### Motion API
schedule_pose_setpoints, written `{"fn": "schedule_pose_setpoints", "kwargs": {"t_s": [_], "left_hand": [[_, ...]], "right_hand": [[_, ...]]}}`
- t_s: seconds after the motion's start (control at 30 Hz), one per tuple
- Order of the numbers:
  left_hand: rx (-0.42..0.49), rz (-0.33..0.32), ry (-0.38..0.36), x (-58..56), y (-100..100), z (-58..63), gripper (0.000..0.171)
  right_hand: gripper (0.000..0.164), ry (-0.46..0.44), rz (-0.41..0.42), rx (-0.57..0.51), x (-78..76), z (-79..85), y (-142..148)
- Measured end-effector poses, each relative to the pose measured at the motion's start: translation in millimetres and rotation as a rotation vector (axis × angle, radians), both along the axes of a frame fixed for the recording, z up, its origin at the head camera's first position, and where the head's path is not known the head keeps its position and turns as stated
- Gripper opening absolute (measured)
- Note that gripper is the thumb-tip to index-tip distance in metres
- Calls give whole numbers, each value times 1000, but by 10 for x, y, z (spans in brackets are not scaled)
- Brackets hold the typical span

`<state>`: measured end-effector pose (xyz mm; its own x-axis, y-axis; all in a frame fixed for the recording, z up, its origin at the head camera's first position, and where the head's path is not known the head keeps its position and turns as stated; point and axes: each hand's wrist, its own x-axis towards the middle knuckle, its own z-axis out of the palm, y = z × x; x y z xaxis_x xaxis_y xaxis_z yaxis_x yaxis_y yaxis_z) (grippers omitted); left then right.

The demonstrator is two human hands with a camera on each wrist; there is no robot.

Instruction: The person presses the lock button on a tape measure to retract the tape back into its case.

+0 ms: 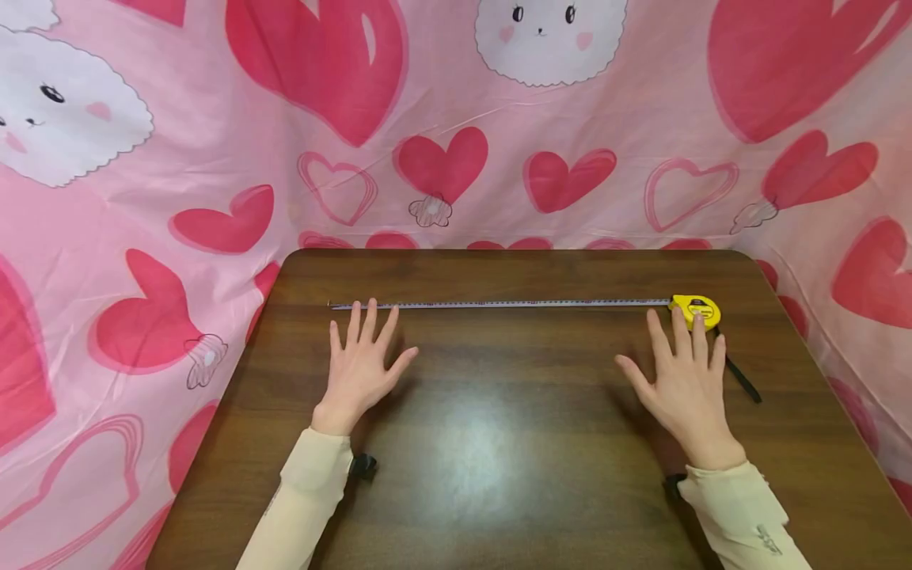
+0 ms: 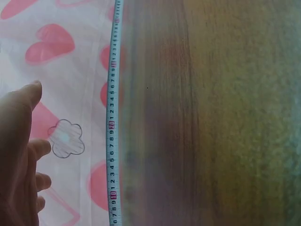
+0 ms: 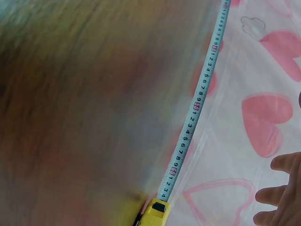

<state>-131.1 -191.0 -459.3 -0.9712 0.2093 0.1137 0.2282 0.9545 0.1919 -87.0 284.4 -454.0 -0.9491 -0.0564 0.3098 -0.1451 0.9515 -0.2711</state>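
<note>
A yellow tape measure [image 1: 705, 306] lies toward the right of the brown table, its black strap [image 1: 741, 372] trailing to the lower right. From its case the metal blade [image 1: 513, 303] runs out leftward in a straight line. Fingers spread, my left hand [image 1: 356, 372] is near the blade's hooked end. My right hand [image 1: 687, 388], also spread, is just in front of the case, some fingertips overlapping it in the head view; contact cannot be told. In the right wrist view the case [image 3: 155, 214] sits at the bottom, with the blade leading up from it. Neither hand grips anything.
The dark wood table [image 1: 470, 491] has rounded far corners. Pink cloth [image 1: 499, 119] printed with hearts hangs behind it and along both sides. Each wrist carries a small black device, such as the one on the left wrist [image 1: 364, 467].
</note>
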Motion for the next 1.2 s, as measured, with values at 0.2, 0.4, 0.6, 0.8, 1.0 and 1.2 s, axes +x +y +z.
{"fn": "schedule_pose_setpoints", "kwargs": {"t_s": [0.2,0.4,0.6,0.8,1.0,1.2], "left_hand": [[25,10,-10,-40,-22,-12,84],[185,44,-51,-120,-86,9,70],[344,93,-72,-218,-166,6,56],[448,123,-72,-357,-304,-19,42],[494,175,1,-539,-433,-40,27],[503,226,14,-660,-553,-89,27]], "right_hand": [[87,0,33,-37,-31,9,37],[75,4,91,-90,-116,19,147],[56,-45,94,-83,-180,53,309],[51,-87,75,-79,-296,121,523],[51,-150,43,-51,-422,171,749],[53,-213,37,-14,-494,184,921]]}}
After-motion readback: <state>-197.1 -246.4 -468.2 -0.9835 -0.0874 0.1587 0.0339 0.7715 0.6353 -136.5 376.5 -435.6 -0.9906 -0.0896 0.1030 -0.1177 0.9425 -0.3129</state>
